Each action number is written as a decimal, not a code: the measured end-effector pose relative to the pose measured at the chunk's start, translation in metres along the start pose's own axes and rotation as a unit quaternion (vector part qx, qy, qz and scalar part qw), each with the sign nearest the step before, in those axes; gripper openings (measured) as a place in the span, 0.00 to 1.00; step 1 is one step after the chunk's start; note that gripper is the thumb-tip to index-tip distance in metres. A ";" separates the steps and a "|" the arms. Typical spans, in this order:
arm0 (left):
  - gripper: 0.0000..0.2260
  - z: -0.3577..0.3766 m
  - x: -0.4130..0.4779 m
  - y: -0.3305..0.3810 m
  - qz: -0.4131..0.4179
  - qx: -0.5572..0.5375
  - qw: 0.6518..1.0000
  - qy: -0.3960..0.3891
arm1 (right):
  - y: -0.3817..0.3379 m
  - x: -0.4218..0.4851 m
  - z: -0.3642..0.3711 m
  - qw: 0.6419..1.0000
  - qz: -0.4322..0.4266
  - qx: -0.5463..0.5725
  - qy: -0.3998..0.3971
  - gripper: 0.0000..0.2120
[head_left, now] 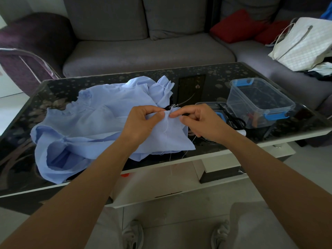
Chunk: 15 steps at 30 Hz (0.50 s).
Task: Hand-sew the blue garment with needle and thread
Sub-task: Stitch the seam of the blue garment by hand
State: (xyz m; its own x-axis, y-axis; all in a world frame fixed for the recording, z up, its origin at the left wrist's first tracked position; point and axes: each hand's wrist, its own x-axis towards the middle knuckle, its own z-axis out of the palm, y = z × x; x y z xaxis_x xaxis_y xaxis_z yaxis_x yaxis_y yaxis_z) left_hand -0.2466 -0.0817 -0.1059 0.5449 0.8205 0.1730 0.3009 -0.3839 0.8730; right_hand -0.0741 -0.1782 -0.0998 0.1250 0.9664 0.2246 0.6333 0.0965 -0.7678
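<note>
A light blue garment lies crumpled on the dark glass table. My left hand pinches a fold of the blue cloth at its upper edge, thumb on top. My right hand meets it from the right, forefinger and thumb pinched at the same edge; the needle itself is too thin to make out. A white thread runs down the fold from the pinch, and more thread hangs past the table's front edge.
A clear plastic box with blue clips stands right of my hands, its lid and black scissors beside it. A grey sofa with red cushions and a white bag lie behind the table. My shoes show below.
</note>
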 end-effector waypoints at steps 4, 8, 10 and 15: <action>0.06 0.000 -0.001 0.000 0.014 0.008 1.000 -0.002 | -0.001 0.000 0.000 1.000 0.003 -0.011 -0.005 0.12; 0.05 0.000 -0.001 0.000 0.046 0.045 0.998 -0.004 | -0.004 0.000 -0.001 0.999 0.021 -0.022 -0.028 0.22; 0.06 0.001 -0.001 -0.001 0.059 0.060 0.996 -0.008 | -0.006 -0.001 0.000 0.998 0.025 -0.014 -0.053 0.26; 0.06 0.000 -0.001 -0.004 0.067 0.085 0.994 -0.006 | -0.005 0.001 0.003 0.996 0.040 -0.026 -0.071 0.12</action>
State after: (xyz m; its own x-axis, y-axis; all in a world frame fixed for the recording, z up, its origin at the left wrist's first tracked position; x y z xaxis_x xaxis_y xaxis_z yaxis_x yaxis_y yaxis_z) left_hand -0.2482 -0.0816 -0.1094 0.5982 0.7521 0.2765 0.3513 -0.5563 0.7531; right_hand -0.0794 -0.1775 -0.0971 0.0694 0.9949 0.0734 0.6643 0.0088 -0.7475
